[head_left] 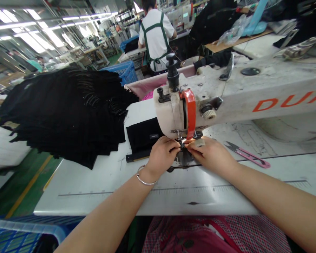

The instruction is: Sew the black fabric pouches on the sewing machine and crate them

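Note:
Both my hands meet under the head of a white sewing machine [226, 95] with an orange guard. My left hand [162, 154], a silver bangle on its wrist, pinches with curled fingers at the needle area. My right hand [209, 154] pinches from the other side, fingertips touching the same spot. What they grip is tiny and hidden by the fingers. A black fabric piece [142, 135] with a small label lies just left of the needle, behind my left hand.
A tall stack of black fabric pieces [65, 112] fills the table's left. Pink thread snips [249, 154] lie right of my hand on the white table [173, 193]. A person in a green apron [156, 35] works farther back. A blue crate [21, 235] sits at lower left.

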A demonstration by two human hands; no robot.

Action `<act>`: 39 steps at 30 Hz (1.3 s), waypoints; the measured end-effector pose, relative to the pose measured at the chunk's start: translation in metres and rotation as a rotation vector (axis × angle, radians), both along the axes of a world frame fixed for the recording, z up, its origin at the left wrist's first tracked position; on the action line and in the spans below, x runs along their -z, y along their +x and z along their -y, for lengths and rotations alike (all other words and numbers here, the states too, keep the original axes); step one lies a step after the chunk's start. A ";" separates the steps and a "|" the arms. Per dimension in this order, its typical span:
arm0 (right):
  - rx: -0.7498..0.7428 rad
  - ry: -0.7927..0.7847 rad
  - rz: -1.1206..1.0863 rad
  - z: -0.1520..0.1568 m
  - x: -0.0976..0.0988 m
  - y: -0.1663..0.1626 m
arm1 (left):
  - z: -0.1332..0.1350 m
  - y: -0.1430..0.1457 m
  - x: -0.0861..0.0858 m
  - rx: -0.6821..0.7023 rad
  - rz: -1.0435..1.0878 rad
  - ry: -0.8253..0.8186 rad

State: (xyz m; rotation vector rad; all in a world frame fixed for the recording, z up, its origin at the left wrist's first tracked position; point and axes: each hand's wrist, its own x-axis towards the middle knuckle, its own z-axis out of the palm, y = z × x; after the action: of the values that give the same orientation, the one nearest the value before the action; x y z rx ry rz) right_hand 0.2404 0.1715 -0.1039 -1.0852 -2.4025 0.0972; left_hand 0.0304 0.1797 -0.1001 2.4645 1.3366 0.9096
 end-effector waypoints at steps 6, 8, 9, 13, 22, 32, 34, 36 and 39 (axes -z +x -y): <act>-0.008 -0.043 -0.057 -0.002 0.003 0.001 | 0.002 0.001 0.001 -0.026 -0.009 -0.025; -0.016 -0.053 -0.090 -0.004 0.005 0.001 | 0.000 0.001 0.001 -0.051 -0.051 -0.046; -0.024 -0.051 -0.106 -0.004 0.006 0.001 | -0.001 0.002 0.000 -0.058 -0.072 -0.054; -0.046 -0.009 -0.175 -0.003 0.007 0.003 | 0.008 0.000 -0.011 -0.042 -0.141 -0.062; -0.304 -0.052 -0.214 0.022 -0.011 -0.001 | 0.149 -0.035 -0.036 0.124 -0.381 -0.289; -0.455 -0.330 -0.357 0.091 -0.058 -0.038 | 0.190 -0.058 -0.107 -0.303 0.524 -0.534; -0.422 -0.243 -0.407 0.093 -0.062 -0.034 | 0.193 -0.059 -0.109 -0.291 0.539 -0.471; -0.415 -0.178 -0.416 0.095 -0.065 -0.030 | 0.196 -0.059 -0.107 -0.269 0.535 -0.417; -0.389 -0.165 -0.407 0.099 -0.069 -0.024 | 0.199 -0.058 -0.105 -0.242 0.530 -0.365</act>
State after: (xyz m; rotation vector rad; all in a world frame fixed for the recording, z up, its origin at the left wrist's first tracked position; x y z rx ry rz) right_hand 0.2166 0.0728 -0.0352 -0.5767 -2.2206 0.5973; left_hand -0.0278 -0.0196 0.0051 1.6624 1.4541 1.1458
